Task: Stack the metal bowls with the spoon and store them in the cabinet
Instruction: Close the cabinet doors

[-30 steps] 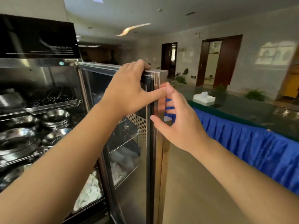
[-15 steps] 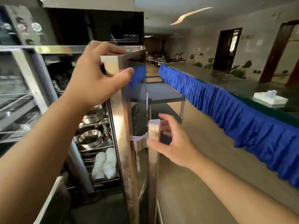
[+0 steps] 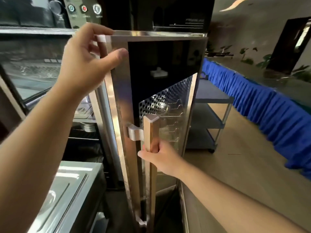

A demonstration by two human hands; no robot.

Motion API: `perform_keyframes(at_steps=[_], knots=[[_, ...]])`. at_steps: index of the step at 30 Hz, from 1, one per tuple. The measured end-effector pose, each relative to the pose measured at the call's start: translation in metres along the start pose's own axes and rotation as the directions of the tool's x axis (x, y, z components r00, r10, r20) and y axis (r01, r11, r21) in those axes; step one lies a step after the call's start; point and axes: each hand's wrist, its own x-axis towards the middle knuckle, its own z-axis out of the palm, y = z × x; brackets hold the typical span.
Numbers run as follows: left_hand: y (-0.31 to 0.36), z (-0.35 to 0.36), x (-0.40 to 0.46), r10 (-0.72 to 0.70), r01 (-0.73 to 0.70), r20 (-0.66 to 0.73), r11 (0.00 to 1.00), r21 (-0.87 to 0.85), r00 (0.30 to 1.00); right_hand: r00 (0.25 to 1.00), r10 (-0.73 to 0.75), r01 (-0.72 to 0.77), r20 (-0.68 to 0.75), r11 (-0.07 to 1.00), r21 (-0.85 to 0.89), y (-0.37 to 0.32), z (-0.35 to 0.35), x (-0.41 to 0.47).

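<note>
The steel cabinet's glass door (image 3: 161, 68) stands nearly flush with the cabinet front, its dark pane facing me. My left hand (image 3: 87, 59) grips the door's top left corner, thumb on the front of the frame. My right hand (image 3: 159, 157) is wrapped around the lower part of the tall copper-coloured door handle (image 3: 150, 132). A perforated panel and wire shelf rails show through the glass. The cabinet shelves (image 3: 84, 115) left of the door are only partly visible, with a bit of metal dishware. The stacked bowls and the spoon are hidden.
A control panel with round buttons (image 3: 84, 8) sits above the cabinet. A steel counter or sink top (image 3: 64, 187) lies at lower left. A grey shelf trolley (image 3: 212, 115) stands behind the door. A long table with a blue skirt (image 3: 272, 111) runs along the right.
The door has swung from wide open to almost shut. My left hand stayed on its top corner while my right hand moved from the door edge onto the handle. The bowls went out of sight.
</note>
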Motion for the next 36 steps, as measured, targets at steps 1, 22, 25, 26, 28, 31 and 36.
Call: perform_keyframes(at_steps=[1, 22, 25, 26, 28, 31, 36], knots=[[-0.007, -0.004, 0.001, -0.006, 0.006, -0.005, 1.000, 0.004, 1.000, 0.999, -0.009, 0.009, 0.031, 1.000, 0.011, -0.002, 0.006, 0.010], [-0.295, -0.059, 0.041, -0.226, 0.179, 0.120, 0.932, 0.314, 0.967, 0.983, 0.131, -0.105, -0.125, 0.975, 0.194, -0.027, 0.132, 0.249], [-0.346, -0.048, 0.030, -0.291, 0.196, 0.183, 0.891, 0.409, 0.939, 0.979, 0.107, -0.077, -0.174, 0.982, 0.173, -0.026, 0.140, 0.281], [-0.362, -0.044, 0.027, -0.311, 0.201, 0.193, 0.875, 0.441, 0.931, 0.979, 0.094, -0.065, -0.182, 0.985, 0.163, -0.026, 0.141, 0.291], [-0.387, -0.034, 0.020, -0.336, 0.195, 0.215, 0.847, 0.495, 0.917, 0.980, 0.079, -0.054, -0.183, 0.989, 0.138, -0.025, 0.141, 0.306], [-0.420, -0.017, 0.015, -0.359, 0.173, 0.254, 0.819, 0.547, 0.898, 0.981, 0.086, -0.066, -0.175, 0.991, 0.114, -0.023, 0.142, 0.328], [-0.459, 0.011, 0.017, -0.378, 0.105, 0.279, 0.738, 0.666, 0.883, 0.986, 0.065, -0.050, -0.153, 0.994, 0.101, -0.012, 0.143, 0.360]])
